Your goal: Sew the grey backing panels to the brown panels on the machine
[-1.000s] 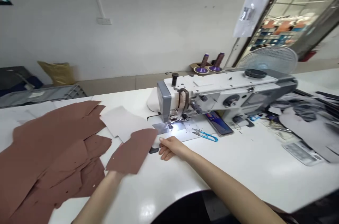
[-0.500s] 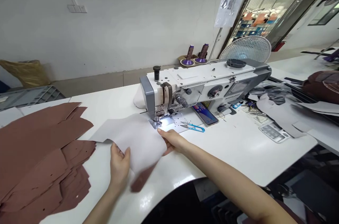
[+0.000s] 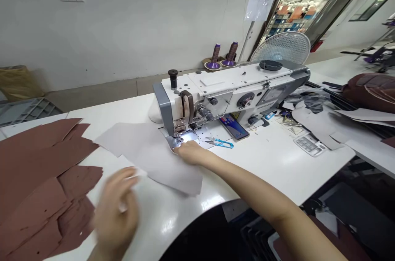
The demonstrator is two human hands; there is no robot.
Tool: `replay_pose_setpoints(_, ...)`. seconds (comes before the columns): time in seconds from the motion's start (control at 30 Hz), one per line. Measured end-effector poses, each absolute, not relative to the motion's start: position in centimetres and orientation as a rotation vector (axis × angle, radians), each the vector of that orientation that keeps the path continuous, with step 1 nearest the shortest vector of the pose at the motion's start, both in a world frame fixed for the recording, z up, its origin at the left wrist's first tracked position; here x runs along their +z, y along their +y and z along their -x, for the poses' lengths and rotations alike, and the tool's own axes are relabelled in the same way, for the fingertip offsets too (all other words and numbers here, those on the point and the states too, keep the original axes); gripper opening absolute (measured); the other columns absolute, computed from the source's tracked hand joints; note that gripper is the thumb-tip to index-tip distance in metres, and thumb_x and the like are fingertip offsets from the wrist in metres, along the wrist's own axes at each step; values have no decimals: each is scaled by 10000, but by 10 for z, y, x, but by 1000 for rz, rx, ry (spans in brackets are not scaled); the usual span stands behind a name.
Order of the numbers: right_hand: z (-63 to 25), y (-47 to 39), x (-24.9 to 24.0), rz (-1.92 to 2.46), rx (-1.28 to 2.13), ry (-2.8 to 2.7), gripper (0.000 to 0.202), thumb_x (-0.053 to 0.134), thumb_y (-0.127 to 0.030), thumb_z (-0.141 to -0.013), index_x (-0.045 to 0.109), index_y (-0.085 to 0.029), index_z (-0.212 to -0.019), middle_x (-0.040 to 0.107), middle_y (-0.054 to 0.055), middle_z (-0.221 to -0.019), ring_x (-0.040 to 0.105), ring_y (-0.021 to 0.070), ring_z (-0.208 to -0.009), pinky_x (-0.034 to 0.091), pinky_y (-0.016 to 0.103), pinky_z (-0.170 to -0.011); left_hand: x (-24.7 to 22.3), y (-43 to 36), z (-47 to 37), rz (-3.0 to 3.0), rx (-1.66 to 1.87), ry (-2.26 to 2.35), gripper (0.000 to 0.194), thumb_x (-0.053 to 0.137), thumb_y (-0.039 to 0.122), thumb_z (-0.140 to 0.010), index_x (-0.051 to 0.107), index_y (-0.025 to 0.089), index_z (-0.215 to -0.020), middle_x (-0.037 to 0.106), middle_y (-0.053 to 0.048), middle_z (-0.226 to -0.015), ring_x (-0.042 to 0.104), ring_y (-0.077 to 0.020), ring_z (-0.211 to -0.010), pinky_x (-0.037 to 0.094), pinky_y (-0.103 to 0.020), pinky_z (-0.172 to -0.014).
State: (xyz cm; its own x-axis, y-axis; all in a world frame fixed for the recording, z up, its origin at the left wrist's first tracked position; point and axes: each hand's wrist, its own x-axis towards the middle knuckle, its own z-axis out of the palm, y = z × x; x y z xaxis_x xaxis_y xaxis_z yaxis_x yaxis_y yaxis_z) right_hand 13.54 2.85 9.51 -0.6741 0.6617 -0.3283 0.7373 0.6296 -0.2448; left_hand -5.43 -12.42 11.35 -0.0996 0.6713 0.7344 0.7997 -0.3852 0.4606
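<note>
From where I stand, the pale sheet point(image 3: 154, 156) lies on the surface point(image 3: 265, 162) by the sewing machine point(image 3: 222, 92); the right hand point(image 3: 187, 152) rests at its edge, probably steadying it, grip unclear. The blurred left hand point(image 3: 115, 207) hovers loosely open, nothing clearly held.

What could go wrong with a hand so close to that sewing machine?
The right hand is right beside the stitching end of the sewing machine, so it might get pricked or pinched. The blue scissors lie open near that hand, so a sideways slip might mean a scratch.
</note>
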Motion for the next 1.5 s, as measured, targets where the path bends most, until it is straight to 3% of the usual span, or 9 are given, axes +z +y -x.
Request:
replay_pose_setpoints(0.13,-136,37,100,-856,-435,2723,312,438,-72,-844,624,-237,-1033,700,55,-990,628,222,-927,412,286,-711,67,-81,20,2471,-836,-1453,297,376,6,-776,621,174,-788,660,-61,-864,610,-175,-823,520,-306,-722)
replay_pose_setpoints(0.3,-158,26,85,-1411,-608,2609,229,472,-224,-893,586,-147,-1076,683,123,-1006,629,231,-918,406,270,-702,37,-35,9,2563,-306,-1366,467,362,13,-787,567,130,-1190,561,-170,-1166,522,-258,-1054,463,-406,-861)
replay_pose_setpoints(0.43,-174,1,72,-1669,-673,2440,258,538,-303,-849,588,-111,-1014,681,142,-939,642,239,-864,407,259,-631,43,-39,-5,2514,-45,-1486,605,340,14,-797,436,231,-1354,570,-145,-974,540,-245,-882,460,-376,-719)
replay_pose_setpoints(0.53,-174,-12,69,-1698,-649,2406,159,499,-210,-842,598,-153,-953,675,107,-883,647,230,-813,410,270,-620,46,-43,-18,2403,107,-1586,560,310,12,-811,491,182,-1313,567,-134,-813,542,-226,-730,439,-328,-601)
replay_pose_setpoints(0.7,-155,-6,66,-1745,-324,2524,229,353,-108,-904,542,-156,-1023,609,121,-955,627,217,-827,440,306,-647,42,-31,-16,2300,-14,-1736,470,286,-1,-827,543,65,-1215,588,-151,-818,559,-222,-714,436,-327,-591)
replay_pose_setpoints(0.9,-150,2,48,-1772,-267,2639,199,344,-216,-957,535,-171,-990,605,97,-968,592,202,-862,407,286,-658,38,-17,3,2469,-212,-1471,356,362,74,-870,567,152,-1150,600,-114,-1077,539,-227,-946,438,-341,-768)
replay_pose_setpoints(1.13,-155,-3,30,-1803,-211,2712,183,383,-180,-921,555,-179,-859,616,71,-861,551,180,-788,311,269,-605,29,-14,-5,2428,-412,-1589,299,374,58,-849,624,135,-993,607,-106,-898,532,-223,-831,434,-345,-702)
replay_pose_setpoints(1.33,-153,-3,22,-1733,-83,2809,207,367,-124,-911,565,-178,-886,585,68,-801,514,184,-744,290,285,-584,23,-15,-4,2476,-530,-1526,458,320,53,-871,518,199,-1258,597,-94,-969,527,-206,-881,434,-334,-729)
replay_pose_setpoints(1.5,-154,-3,23,-1707,-112,2798,213,365,-118,-911,570,-174,-919,577,65,-786,503,182,-724,294,288,-585,25,-13,-3,2524,-474,-1569,459,332,67,-870,521,216,-1261,589,-102,-1002,520,-222,-904,423,-348,-732)
